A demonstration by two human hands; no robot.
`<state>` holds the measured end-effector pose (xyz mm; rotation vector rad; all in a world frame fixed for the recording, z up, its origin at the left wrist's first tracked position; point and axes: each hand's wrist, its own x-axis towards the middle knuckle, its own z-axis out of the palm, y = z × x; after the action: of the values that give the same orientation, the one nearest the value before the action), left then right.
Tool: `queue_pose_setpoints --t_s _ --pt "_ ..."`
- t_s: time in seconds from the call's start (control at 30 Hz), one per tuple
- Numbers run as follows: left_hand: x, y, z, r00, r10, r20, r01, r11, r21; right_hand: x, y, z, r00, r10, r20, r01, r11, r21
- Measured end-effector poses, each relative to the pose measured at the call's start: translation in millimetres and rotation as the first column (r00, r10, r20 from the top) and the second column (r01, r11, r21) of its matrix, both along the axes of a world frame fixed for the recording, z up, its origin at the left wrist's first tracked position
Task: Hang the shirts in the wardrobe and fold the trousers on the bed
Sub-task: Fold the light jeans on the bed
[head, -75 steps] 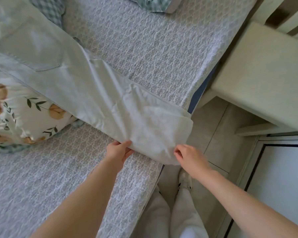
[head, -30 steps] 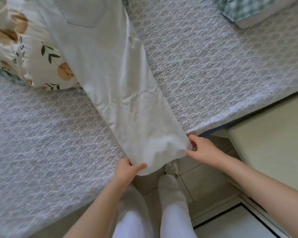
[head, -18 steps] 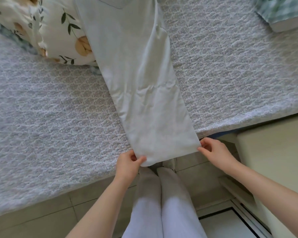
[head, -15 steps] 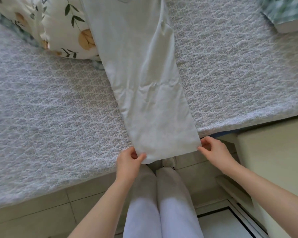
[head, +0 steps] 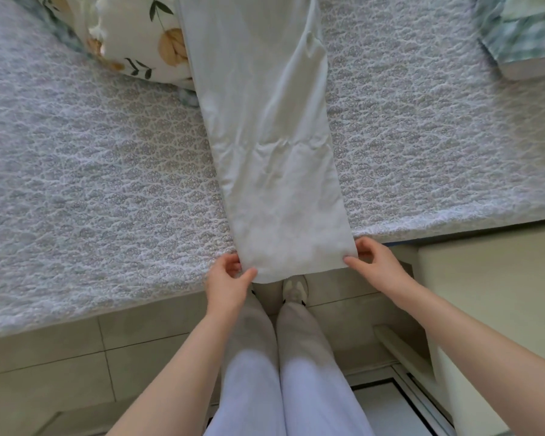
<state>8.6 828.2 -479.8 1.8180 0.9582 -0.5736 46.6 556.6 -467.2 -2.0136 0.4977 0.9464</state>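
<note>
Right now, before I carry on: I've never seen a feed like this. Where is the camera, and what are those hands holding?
No machine here: a person works with bare hands, and the single picture comes from a camera worn on the head, looking down. Pale trousers lie lengthwise on the patterned bed cover, their upper part over a floral pillow. The left hand and the right hand each pinch a corner of the hem at the bed's edge. A checked cloth lies far right. Below are the person's legs.
</note>
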Motion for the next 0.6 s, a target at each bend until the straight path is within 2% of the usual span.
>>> queue_pose_setpoints --t_s 0.13,0.23,0.37,0.5,0.6 --pt "4 1 1 0.986 -0.157 -0.052 0.156 0.987 -0.026 4 0 10 0.993 0.085 -0.085 -0.078 0.993 0.087" --pt "4 0 7 0.990 -0.121 -0.078 0.106 0.979 -0.173 3 -4 15 0.974 0.090 -0.209 -0.066 0.990 0.121" --pt "-3 -1 14 0.985 -0.122 -0.121 0.078 0.946 -0.316 3 -11 18 0.951 0.161 -0.263 -0.125 0.981 0.148" --pt "-15 5 9 0.932 -0.324 -0.163 0.236 0.883 -0.406 -6 -16 19 0.936 0.197 -0.290 -0.140 0.969 0.204" --pt "-25 8 9 0.885 -0.429 -0.179 0.333 0.854 -0.399 -9 -17 22 0.929 0.265 -0.257 -0.213 0.954 0.211"
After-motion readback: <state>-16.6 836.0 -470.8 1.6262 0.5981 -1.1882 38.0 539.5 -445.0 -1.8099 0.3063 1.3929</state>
